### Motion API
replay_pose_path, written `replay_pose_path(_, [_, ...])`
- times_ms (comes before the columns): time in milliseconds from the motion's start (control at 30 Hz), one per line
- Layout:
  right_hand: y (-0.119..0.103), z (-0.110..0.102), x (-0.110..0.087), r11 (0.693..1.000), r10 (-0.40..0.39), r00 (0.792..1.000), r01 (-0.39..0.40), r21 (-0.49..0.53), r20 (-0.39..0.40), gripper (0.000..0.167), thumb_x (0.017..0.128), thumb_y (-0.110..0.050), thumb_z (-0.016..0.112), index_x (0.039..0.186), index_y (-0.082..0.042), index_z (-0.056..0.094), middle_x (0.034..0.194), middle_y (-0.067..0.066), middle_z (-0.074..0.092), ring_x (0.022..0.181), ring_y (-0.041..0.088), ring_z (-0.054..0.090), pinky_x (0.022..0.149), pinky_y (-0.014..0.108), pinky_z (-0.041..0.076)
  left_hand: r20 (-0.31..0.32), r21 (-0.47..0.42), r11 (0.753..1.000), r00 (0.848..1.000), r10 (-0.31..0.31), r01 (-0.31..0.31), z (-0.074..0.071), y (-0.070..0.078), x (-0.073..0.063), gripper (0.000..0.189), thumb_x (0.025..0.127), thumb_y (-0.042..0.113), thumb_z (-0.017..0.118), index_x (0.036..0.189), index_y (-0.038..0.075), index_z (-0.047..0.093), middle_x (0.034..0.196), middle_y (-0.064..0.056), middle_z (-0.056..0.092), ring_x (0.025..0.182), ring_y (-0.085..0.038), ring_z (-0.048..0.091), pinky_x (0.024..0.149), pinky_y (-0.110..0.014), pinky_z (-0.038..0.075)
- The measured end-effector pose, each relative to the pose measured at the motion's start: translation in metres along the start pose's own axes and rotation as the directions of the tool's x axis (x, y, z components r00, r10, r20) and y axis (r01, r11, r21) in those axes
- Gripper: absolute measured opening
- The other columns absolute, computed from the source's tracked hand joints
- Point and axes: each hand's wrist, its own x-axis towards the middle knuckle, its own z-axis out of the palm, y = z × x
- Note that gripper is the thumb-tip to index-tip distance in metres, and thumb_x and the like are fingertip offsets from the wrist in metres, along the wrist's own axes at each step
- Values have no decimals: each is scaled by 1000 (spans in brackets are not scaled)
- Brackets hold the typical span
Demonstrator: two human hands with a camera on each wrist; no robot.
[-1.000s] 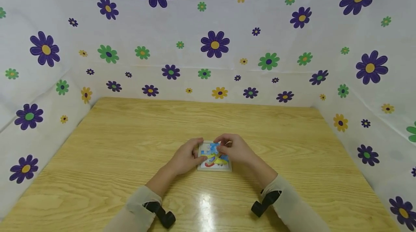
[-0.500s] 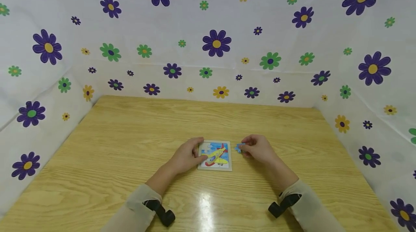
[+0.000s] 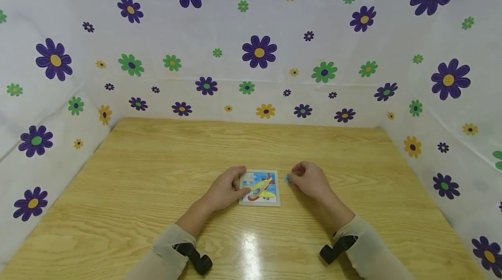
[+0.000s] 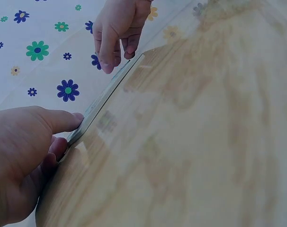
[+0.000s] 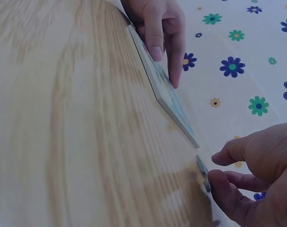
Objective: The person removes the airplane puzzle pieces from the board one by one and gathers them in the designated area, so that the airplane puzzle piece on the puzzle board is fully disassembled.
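Observation:
A small square airplane jigsaw puzzle [image 3: 264, 197] in a pale frame lies on the table, showing a yellow and red plane on blue sky. My left hand [image 3: 225, 189] grips its left edge, thumb on top and fingertips along the side. Just right of the frame is a small blue puzzle piece [image 3: 289, 178], partly hidden by my right hand [image 3: 311, 179]. In the right wrist view, the piece [image 5: 203, 172] lies low at the table surface. One right fingertip overlaps its edge, while the thumb stands apart, with a gap between them.
The wood-grain table [image 3: 176, 149] spreads around both hands and shows a glare spot near the front. White cloth [image 3: 219, 9] printed with purple, green and yellow flowers stands behind it and at both sides. Black wrist mounts [image 3: 200, 262] sit on both sleeves.
My right hand has gone from over the puzzle's upper right to the blue piece beside it, then shifted slightly, covering more of that piece. The left hand stays on the frame.

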Motion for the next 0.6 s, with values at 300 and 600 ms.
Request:
replay_pose_path(300, [-19, 12, 2, 993, -116, 991, 117, -13, 60, 22, 91, -18, 72, 106, -3, 72, 93, 10, 67, 65, 12, 61, 59, 24, 50, 9, 33, 999, 999, 32, -32, -1, 2, 1, 51, 91, 20, 75, 135, 0, 60, 150, -10, 49, 69, -5, 49, 70, -22, 44])
replay_pose_path(600, [-38, 45, 9, 971, -241, 942, 237, 42, 235, 20, 90, -18, 74, 107, -7, 76, 82, 2, 63, 61, 12, 54, 56, 23, 44, 5, 18, 999, 1000, 30, -30, -1, 1, 0, 49, 90, 18, 75, 133, -1, 61, 152, -11, 47, 71, -5, 51, 67, -21, 44])
